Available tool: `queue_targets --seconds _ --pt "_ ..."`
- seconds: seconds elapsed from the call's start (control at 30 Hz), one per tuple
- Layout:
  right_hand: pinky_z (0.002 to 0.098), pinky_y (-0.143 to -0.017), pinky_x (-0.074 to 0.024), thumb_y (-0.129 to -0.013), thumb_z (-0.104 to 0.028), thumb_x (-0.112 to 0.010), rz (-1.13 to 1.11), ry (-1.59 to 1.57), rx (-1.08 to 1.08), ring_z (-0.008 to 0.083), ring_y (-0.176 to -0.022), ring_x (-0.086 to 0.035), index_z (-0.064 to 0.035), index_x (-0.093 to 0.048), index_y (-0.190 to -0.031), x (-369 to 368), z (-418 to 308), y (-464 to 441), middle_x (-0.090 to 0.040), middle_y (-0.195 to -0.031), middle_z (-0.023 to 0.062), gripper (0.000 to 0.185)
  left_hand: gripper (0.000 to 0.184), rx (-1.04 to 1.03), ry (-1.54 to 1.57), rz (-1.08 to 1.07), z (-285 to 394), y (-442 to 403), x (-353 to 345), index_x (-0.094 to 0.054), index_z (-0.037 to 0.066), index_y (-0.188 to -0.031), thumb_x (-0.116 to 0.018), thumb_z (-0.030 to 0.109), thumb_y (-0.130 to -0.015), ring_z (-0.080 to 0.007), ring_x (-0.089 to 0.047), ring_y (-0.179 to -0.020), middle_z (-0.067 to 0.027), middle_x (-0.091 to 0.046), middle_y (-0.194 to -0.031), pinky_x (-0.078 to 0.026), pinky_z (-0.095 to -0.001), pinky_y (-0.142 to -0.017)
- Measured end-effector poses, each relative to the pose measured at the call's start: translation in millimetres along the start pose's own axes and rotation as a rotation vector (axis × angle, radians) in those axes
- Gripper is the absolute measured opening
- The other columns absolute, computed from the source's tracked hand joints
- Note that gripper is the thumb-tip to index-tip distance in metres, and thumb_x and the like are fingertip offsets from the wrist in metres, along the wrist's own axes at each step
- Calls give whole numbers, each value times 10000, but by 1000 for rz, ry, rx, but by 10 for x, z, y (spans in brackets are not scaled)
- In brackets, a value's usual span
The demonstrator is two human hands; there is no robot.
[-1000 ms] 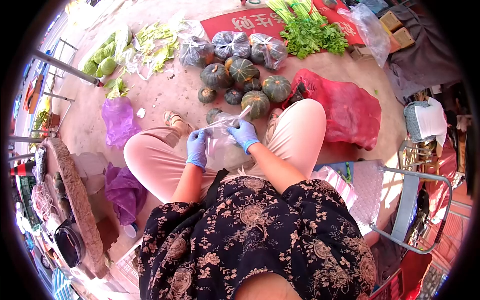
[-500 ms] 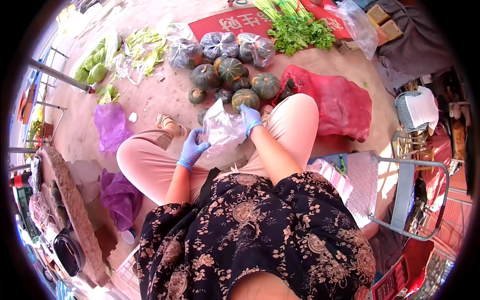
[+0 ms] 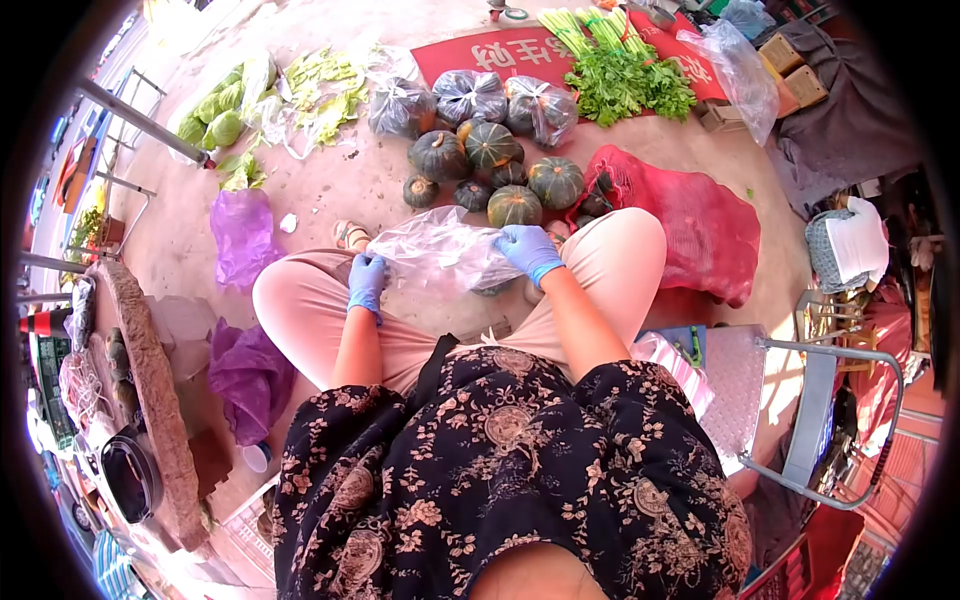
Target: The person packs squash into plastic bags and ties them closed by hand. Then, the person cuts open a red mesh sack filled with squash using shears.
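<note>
A clear plastic bag [image 3: 440,250] is stretched between my two hands, above the ground between my knees. My left hand [image 3: 367,282], in a blue glove, is closed on the bag's left edge. The right edge is pinched in my right hand [image 3: 528,252], also blue-gloved. Just beyond the bag lies a pile of dark green pumpkins [image 3: 515,206], and part of another shows beneath it. Behind the pile stand pumpkins wrapped in clear bags [image 3: 470,97].
A red mesh sack [image 3: 690,225] lies beyond my right knee. Celery [image 3: 630,80] rests on a red banner [image 3: 495,58]. Cabbages [image 3: 222,112] and a purple bag [image 3: 244,238] are at the left. A metal-framed cart [image 3: 725,385] stands at the right.
The bag, bunched up before, is now spread wide and flat. My hands have moved apart, with the right one going outward. The whole view has shifted slightly.
</note>
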State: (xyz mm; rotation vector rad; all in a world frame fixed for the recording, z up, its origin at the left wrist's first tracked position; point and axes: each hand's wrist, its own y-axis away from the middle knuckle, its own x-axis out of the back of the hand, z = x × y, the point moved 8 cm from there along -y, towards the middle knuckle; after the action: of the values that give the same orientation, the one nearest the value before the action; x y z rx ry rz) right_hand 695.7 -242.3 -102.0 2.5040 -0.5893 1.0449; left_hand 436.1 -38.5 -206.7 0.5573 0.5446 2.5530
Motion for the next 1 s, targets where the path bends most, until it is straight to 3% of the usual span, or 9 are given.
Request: queue_targets --seconds 0.1,0.23,0.37,0.4,0.43,0.7,0.83,0.9,1.0 --pt "456 -656 -466 -798 -388 -537 96 109 -4 361 -735 -590 -96 -644 -814 137 -154 36 -613 -780 176 312 836 -637 -640 347 1030 793 -187 -364 36 -1270 -733 371 -599 -375 -390 -1171 -232 -391 -1270 -333 -418 -953" --pt "449 -638 -465 -792 -375 -536 -14 198 200 355 -698 -592 -104 -635 -798 -80 -554 99 -613 -751 164 289 1001 -926 -771 -64 1663 1504 -822 -283 164 -1349 -778 429 -521 -403 -292 -1228 -251 -268 -1354 -239 -453 -1011" --pt "426 -639 -477 -778 -355 -548 -78 184 344 326 -706 -602 -121 -641 -834 -142 -1004 314 -620 -768 146 258 565 -906 -909 -10 1457 1296 -870 -503 166 -1171 -687 205 -639 -317 -455 -1116 -129 -497 -1207 -345 -441 -916" --pt "423 -643 -478 -777 -347 -549 -48 185 350 325 -716 -602 -123 -642 -845 -110 -1021 341 -621 -773 143 252 347 -940 -828 6 1379 1179 -775 -593 137 -1023 -595 79 -681 -279 -557 -963 -87 -608 -1011 -416 -403 -833" --pt "420 -647 -480 -776 -339 -550 -20 187 355 324 -725 -603 -125 -643 -857 -73 -1028 360 -622 -778 140 247 286 -878 -668 9 1334 1089 -620 -609 158 -999 -547 90 -728 -296 -591 -811 -99 -628 -854 -445 -397 -765" --pt "421 -667 -501 -760 -216 -545 -51 458 -5 326 -761 -624 -74 -634 -803 5 -351 141 -630 -797 169 173 305 -309 -902 67 1188 449 464 -564 86 -1062 -506 243 -806 -390 -580 -860 -228 -610 -885 -453 -457 -748" --pt "426 -688 -497 -743 -254 -595 97 382 -65 328 -840 -607 -66 -602 -892 74 -490 -124 -598 -898 180 240 481 -108 -644 35 1685 280 865 -619 26 -891 -612 483 -743 -272 -635 -748 -195 -619 -734 -484 -356 -677" --pt "428 -694 -494 -742 -304 -611 224 274 -13 333 -848 -601 -79 -598 -914 9 -496 -335 -590 -919 172 284 305 -262 -341 -41 1637 -240 1045 -626 10 -855 -650 307 -790 -109 -600 -665 -36 -620 -695 -453 -238 -580" --pt "439 -727 -485 -759 -355 -589 25 190 -200 351 -837 -603 -83 -636 -878 -297 -383 -639 -618 -891 187 301 196 -42 221 -255 1886 -154 981 -595 35 -977 -607 156 -824 -126 -605 -767 -27 -624 -859 -492 -224 -648"
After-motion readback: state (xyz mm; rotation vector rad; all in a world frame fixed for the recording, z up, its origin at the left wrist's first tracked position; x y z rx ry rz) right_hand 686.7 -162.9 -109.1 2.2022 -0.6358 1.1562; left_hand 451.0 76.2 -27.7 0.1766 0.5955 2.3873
